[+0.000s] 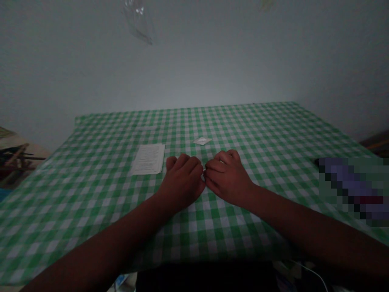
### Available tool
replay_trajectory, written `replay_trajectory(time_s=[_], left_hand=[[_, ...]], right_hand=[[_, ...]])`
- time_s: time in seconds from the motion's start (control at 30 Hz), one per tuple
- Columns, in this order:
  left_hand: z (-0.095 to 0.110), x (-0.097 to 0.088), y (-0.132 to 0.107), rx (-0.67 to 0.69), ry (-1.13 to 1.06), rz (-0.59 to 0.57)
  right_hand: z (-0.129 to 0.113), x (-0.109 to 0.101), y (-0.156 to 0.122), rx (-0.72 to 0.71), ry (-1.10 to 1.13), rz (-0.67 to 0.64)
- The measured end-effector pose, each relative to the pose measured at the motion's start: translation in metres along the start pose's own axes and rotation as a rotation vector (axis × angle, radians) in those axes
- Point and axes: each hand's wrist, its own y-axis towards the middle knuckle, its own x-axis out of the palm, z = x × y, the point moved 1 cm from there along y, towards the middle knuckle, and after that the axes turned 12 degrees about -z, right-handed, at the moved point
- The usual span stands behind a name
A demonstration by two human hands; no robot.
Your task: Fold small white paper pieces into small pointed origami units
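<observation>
Near the middle of the frame, two bare hands are meeting over a green-and-white checked tablecloth [258,134], the left hand [181,178] sitting just left of centre and the right hand [227,176] just right of it. Both are curling their fingers inward, thumbs and fingertips pressing together on a pale sliver [203,177] that is showing at the point where the hands are touching — most of it is staying hidden behind the fingers, so its shape is impossible to tell. The forearms are reaching in from the lower left and lower right corners. Just left of the left hand, a small stack of printed sheets [148,159] is lying flat, its text too small to read. Above the hands, near the centre of the frame, a small white diamond-shaped piece [202,140] is resting on the cloth, apart from the fingers. At the right edge a purple and dark object [349,178] is lying on the tablecloth, blurred into coarse blocks. A clear plastic bag [138,20] is hanging against the grey wall [212,65] at the upper left — and a white cord [316,273] is curving through the lower right, below the table's edge.
</observation>
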Motion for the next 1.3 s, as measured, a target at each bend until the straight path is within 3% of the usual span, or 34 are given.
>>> replay_trajectory(time_s=[0.27, 0.53, 0.73, 0.9, 1.1, 1.3], left_hand=[[-0.002, 0.000, 0.000, -0.029, 0.046, -0.016], [-0.032, -0.001, 0.002, -0.142, 0.048, 0.001], [-0.026, -0.002, -0.002, 0.035, -0.100, 0.074], [-0.028, 0.006, -0.002, 0.127, -0.095, -0.023], [-0.027, 0.013, 0.001, 0.131, -0.071, -0.253], [-0.026, 0.013, -0.002, 0.128, -0.173, -0.313]], right_hand=[[0.002, -0.001, -0.002, -0.014, 0.007, 0.018], [0.017, -0.002, -0.005, 0.039, 0.006, 0.104], [0.015, -0.002, -0.005, 0.032, 0.021, 0.100], [0.014, 0.002, -0.004, 0.031, 0.067, 0.062], [0.024, 0.013, -0.002, -0.031, 0.236, -0.189], [0.030, 0.018, -0.003, 0.030, 0.329, -0.268]])
